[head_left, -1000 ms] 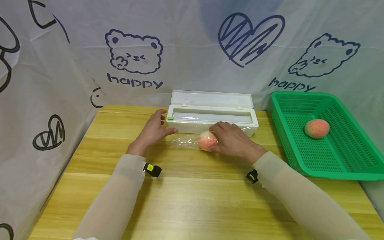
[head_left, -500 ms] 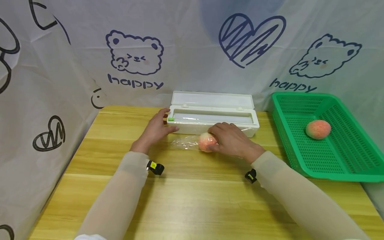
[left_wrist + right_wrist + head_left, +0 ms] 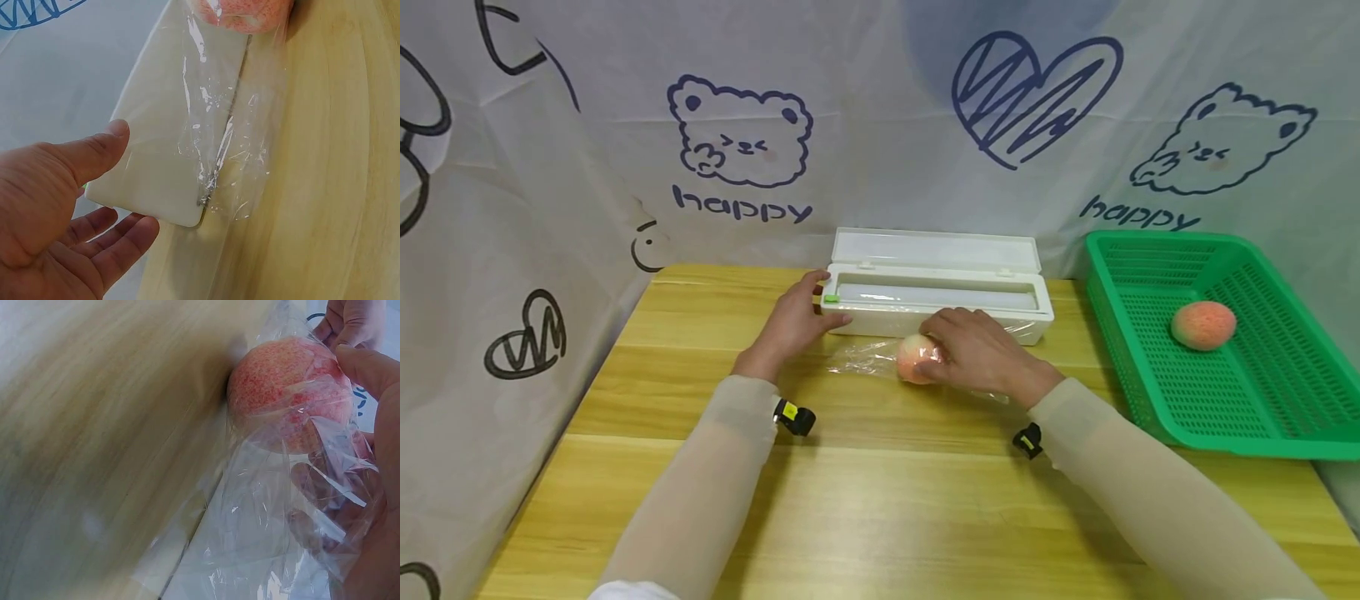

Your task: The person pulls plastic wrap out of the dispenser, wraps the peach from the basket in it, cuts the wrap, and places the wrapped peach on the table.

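A peach (image 3: 914, 358), pink-orange with a pale top, is partly covered by clear cling film (image 3: 863, 357) in front of a white cling film dispenser (image 3: 937, 323). My right hand (image 3: 981, 354) grips the peach from its right side, thumb toward me. In the right wrist view, film also lies over the fingers (image 3: 310, 481). My left hand (image 3: 790, 323) holds the dispenser's left end, with the thumb (image 3: 103, 152) on its front face and the other fingers curled at the end. Film spreads down the dispenser's front to the table, and its lid (image 3: 936, 250) stands raised behind.
A green plastic basket (image 3: 1138, 383) stands at the right of the wooden table (image 3: 880, 508), with a second peach (image 3: 1203, 326) in it. A white printed cloth (image 3: 887, 150) hangs behind and at the left. A green piece (image 3: 831, 298) sits at the dispenser's left front corner.
My left hand has come slightly right and closed in on the dispenser's left end. The right hand keeps its grip on the peach; a film edge now shows below that hand.
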{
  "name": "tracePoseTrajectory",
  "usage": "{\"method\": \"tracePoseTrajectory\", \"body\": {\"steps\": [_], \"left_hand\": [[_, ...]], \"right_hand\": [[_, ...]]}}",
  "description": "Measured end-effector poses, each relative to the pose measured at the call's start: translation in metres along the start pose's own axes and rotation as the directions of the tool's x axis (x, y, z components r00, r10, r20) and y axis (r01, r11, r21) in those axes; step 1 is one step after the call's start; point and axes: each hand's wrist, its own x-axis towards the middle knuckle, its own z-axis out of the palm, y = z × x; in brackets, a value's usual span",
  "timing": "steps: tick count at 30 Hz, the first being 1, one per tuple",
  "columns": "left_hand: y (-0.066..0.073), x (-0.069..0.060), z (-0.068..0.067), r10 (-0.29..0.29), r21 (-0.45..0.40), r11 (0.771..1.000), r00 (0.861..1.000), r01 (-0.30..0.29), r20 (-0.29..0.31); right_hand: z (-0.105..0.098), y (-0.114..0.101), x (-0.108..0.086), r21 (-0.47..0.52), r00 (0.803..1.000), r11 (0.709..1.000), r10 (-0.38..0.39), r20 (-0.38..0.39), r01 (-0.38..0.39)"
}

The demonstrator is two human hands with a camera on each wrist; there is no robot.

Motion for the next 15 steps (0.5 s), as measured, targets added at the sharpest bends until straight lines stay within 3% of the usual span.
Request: {"method": "tracePoseTrajectory", "body": {"steps": [15], "left_hand": [[-0.0021,0.0028,0.0015,-0.011,0.019,1.000,1.000,0.011,-0.016]], "right_hand": [[-0.0045,-0.0025,0.0010,0.003,1.000,1.000,-0.002,0.002,0.002]]}}
